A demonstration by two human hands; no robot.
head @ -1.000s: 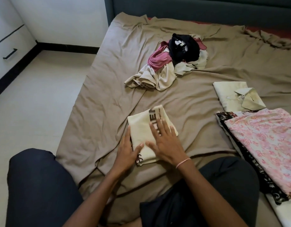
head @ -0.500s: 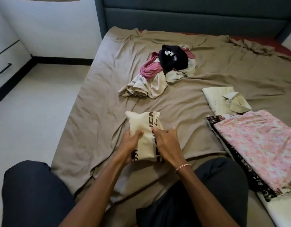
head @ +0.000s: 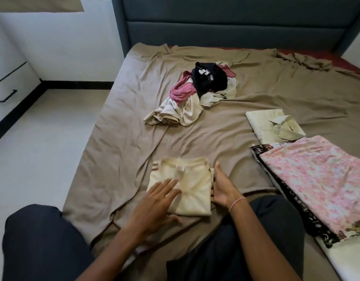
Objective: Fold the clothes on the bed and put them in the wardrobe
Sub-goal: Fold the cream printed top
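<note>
A folded cream T-shirt (head: 190,179) lies flat on the brown bedsheet (head: 118,151) near the front edge, collar side up. My left hand (head: 156,201) rests flat on its left lower part with straight fingers. My right hand (head: 222,187) stands on edge against the shirt's right side, palm toward it, fingers straight. Farther back lies a heap of unfolded clothes (head: 197,98): black, pink and beige pieces.
Folded clothes are stacked at the right: a pale green shirt (head: 272,124), a pink floral piece (head: 321,179) over a black patterned one (head: 296,201). A white drawer unit (head: 10,86) stands at the left beyond the floor. The dark headboard (head: 236,25) closes the back.
The cream shirt was held up in both hands half a second ago; now it lies flat, turned collar side up. Both hands have let go and lie straight on and beside it.
</note>
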